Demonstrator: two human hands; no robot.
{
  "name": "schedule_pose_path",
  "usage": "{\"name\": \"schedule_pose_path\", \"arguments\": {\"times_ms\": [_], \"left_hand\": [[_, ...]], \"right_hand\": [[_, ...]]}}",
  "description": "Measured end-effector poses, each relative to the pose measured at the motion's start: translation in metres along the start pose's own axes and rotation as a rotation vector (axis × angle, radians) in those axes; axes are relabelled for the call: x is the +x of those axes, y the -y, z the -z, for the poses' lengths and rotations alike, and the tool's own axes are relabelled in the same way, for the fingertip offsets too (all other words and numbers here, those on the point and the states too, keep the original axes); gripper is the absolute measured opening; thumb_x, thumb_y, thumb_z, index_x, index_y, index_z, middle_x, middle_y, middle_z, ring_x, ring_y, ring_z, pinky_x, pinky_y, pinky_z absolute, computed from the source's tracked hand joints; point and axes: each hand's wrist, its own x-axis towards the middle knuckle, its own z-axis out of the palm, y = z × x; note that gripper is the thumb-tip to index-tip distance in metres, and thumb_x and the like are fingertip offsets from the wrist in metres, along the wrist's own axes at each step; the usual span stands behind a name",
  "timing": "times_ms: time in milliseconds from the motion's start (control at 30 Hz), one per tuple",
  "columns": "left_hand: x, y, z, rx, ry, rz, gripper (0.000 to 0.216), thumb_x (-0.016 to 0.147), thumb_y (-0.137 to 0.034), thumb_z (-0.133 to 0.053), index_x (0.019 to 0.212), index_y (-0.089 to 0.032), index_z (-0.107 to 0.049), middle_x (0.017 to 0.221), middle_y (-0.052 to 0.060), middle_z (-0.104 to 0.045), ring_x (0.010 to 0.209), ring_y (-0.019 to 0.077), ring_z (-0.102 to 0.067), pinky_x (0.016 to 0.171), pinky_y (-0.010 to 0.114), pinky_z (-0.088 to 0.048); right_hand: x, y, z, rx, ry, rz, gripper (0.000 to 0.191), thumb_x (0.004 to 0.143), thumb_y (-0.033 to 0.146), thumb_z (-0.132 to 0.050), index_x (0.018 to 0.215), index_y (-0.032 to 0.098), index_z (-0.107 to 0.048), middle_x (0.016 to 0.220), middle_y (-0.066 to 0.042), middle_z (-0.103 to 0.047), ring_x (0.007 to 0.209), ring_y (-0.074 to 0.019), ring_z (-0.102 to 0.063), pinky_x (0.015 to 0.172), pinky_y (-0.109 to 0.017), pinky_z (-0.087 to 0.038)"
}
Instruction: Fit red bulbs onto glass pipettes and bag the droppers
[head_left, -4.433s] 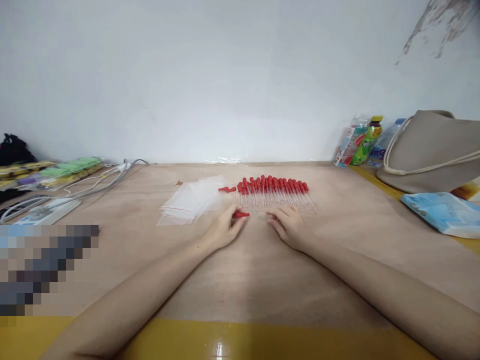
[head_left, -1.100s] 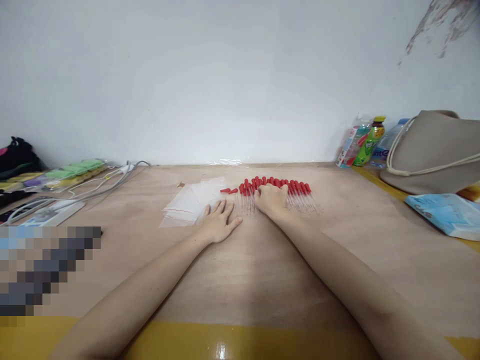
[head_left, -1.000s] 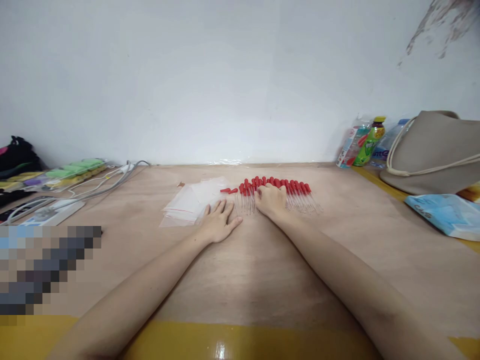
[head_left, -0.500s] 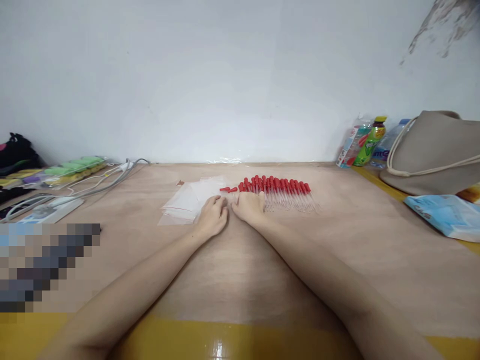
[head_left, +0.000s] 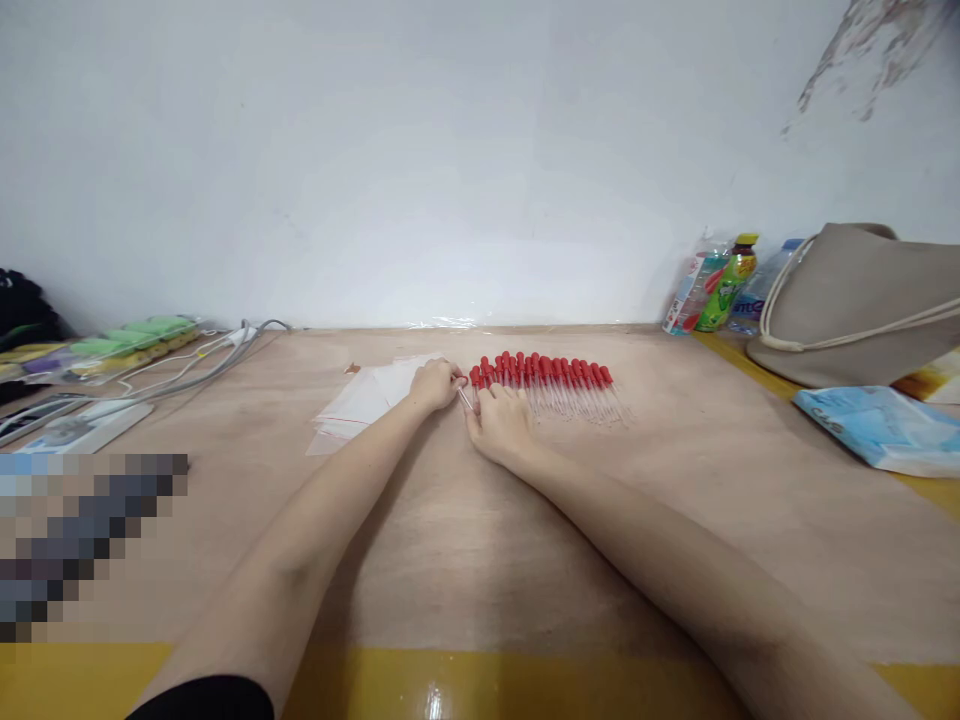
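Observation:
Several droppers (head_left: 551, 372) with red bulbs and thin clear tubes lie side by side in a row, bulbs toward the wall. Left of the row, my left hand (head_left: 435, 385) is closed on the red bulb end of a single dropper (head_left: 466, 399). Its clear tube slants down to my right hand (head_left: 504, 422), whose thumb and fingers pinch near the lower end. My right hand partly covers the tubes at the row's left end. Under and beside my left wrist lies a loose stack of clear zip bags (head_left: 360, 400) with a red line.
A power strip (head_left: 97, 425) with grey cables (head_left: 217, 362) and packed green sponges (head_left: 142, 340) lie at the left. Bottles (head_left: 726, 285), a grey-beige bag (head_left: 855, 300) and a blue packet (head_left: 885, 430) stand or lie at the right. The wall (head_left: 480, 180) rises behind the table.
My left hand has moved up and right, onto the red bulb of a dropper that lay left of the row. My right hand has shifted slightly down and now pinches the tube.

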Motion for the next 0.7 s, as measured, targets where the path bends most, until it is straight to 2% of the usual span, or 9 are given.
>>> {"name": "schedule_pose_path", "arguments": {"times_ms": [67,133,233,333,433,467,533,600,700], "left_hand": [[-0.001,-0.002,0.0,-0.029,-0.042,0.018,0.015,0.074,-0.028,-0.056,0.076,-0.017,-0.066,0.084,0.008,-0.064,0.087,0.024,-0.056,0.08,0.036,-0.043],[-0.004,-0.005,0.001,-0.067,-0.113,0.032,0.016,0.077,-0.028,-0.054,0.081,-0.016,-0.063,0.087,0.009,-0.063,0.09,0.024,-0.055,0.082,0.037,-0.042],[-0.019,-0.012,0.004,-0.155,-0.235,0.045,0.022,0.084,-0.03,-0.043,0.095,-0.016,-0.055,0.097,0.008,-0.061,0.093,0.02,-0.054,0.081,0.033,-0.043],[-0.049,-0.024,0.006,-0.429,-0.296,-0.001,0.025,0.084,-0.03,-0.044,0.105,-0.016,-0.047,0.089,0.005,-0.06,0.076,0.0147,-0.056,0.068,0.027,-0.046],[-0.084,-0.035,0.006,-0.644,-0.19,-0.099,0.034,0.083,-0.024,-0.045,0.116,-0.018,-0.041,0.083,0.002,-0.058,0.073,0.0129,-0.056,0.067,0.026,-0.046],[-0.094,-0.039,0.005,-0.689,-0.159,-0.126,0.031,0.083,-0.023,-0.045,0.113,-0.019,-0.044,0.084,0.003,-0.058,0.075,0.0127,-0.057,0.069,0.026,-0.046],[-0.107,-0.043,0.003,-0.751,-0.077,-0.168,0.017,0.082,-0.022,-0.047,0.096,-0.017,-0.055,0.087,0.004,-0.058,0.078,0.0128,-0.057,0.07,0.026,-0.047],[-0.113,-0.045,0.001,-0.777,-0.031,-0.172,0.008,0.079,-0.021,-0.052,0.078,-0.015,-0.056,0.085,0.005,-0.057,0.078,0.0129,-0.057,0.07,0.026,-0.048],[-0.113,-0.047,-0.001,-0.813,-0.008,-0.124,0.012,0.074,-0.023,-0.059,0.068,-0.015,-0.051,0.074,0.002,-0.055,0.07,0.0117,-0.056,0.064,0.025,-0.048]], "right_hand": [[-0.013,-0.012,0.002,0.103,-0.044,0.14,0.02,0.085,0.026,-0.04,0.089,0.014,-0.055,0.098,-0.012,-0.056,0.083,-0.0186,-0.053,0.073,-0.03,-0.037],[-0.028,-0.027,0.004,0.201,-0.073,0.26,0.019,0.087,0.024,-0.037,0.088,0.015,-0.053,0.095,-0.01,-0.056,0.08,-0.0169,-0.053,0.07,-0.028,-0.04],[-0.048,-0.052,0.008,0.27,-0.142,0.308,0.018,0.089,0.022,-0.036,0.088,0.017,-0.053,0.088,-0.008,-0.059,0.078,-0.0165,-0.054,0.07,-0.028,-0.043],[-0.062,-0.073,0.015,0.243,-0.207,0.369,0.019,0.089,0.02,-0.038,0.094,0.018,-0.056,0.087,-0.007,-0.063,0.082,-0.0175,-0.056,0.074,-0.03,-0.045],[-0.069,-0.085,0.021,0.224,-0.224,0.417,0.026,0.087,0.015,-0.039,0.108,0.018,-0.055,0.095,-0.007,-0.065,0.087,-0.0175,-0.058,0.077,-0.032,-0.046],[-0.069,-0.087,0.021,0.228,-0.227,0.425,0.028,0.087,0.014,-0.039,0.109,0.018,-0.055,0.097,-0.007,-0.065,0.088,-0.0173,-0.058,0.078,-0.032,-0.047],[-0.069,-0.086,0.021,0.248,-0.223,0.438,0.029,0.086,0.014,-0.04,0.11,0.018,-0.056,0.098,-0.007,-0.065,0.089,-0.0165,-0.06,0.076,-0.031,-0.049],[-0.068,-0.084,0.02,0.26,-0.217,0.448,0.029,0.086,0.015,-0.041,0.109,0.018,-0.058,0.099,-0.007,-0.066,0.088,-0.0158,-0.061,0.075,-0.029,-0.05],[-0.067,-0.08,0.019,0.244,-0.203,0.452,0.029,0.086,0.016,-0.042,0.108,0.019,-0.059,0.099,-0.006,-0.066,0.086,-0.0155,-0.062,0.074,-0.028,-0.051]]}}
